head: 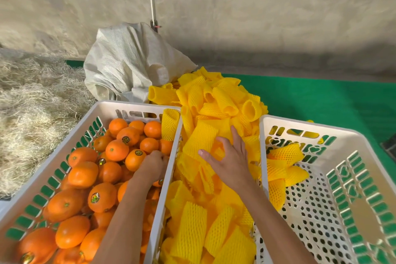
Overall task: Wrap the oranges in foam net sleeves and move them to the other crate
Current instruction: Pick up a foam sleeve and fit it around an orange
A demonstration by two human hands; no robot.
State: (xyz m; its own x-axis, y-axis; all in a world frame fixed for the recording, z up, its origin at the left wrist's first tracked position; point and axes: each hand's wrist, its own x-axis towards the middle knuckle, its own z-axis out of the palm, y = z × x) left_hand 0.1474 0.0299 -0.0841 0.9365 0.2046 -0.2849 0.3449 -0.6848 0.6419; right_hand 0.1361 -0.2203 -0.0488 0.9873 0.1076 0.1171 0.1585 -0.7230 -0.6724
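Note:
A white crate (137, 107) on the left is full of oranges (82, 174). My left hand (153, 166) reaches into it near its right wall, fingers curled over an orange that is mostly hidden beneath the hand. Between the two crates lies a heap of yellow foam net sleeves (216, 105). My right hand (228, 157) rests on this heap, fingers spread and pinching at one sleeve. The white crate on the right (304, 124) holds a few sleeved oranges (285, 156) in its far left corner.
A grey woven sack (128, 60) slumps behind the crates against a plastered wall. Dry straw (32, 103) covers the ground at left. A green mat (321, 96) lies under and behind the right crate. One loose sleeve (170, 123) leans inside the left crate.

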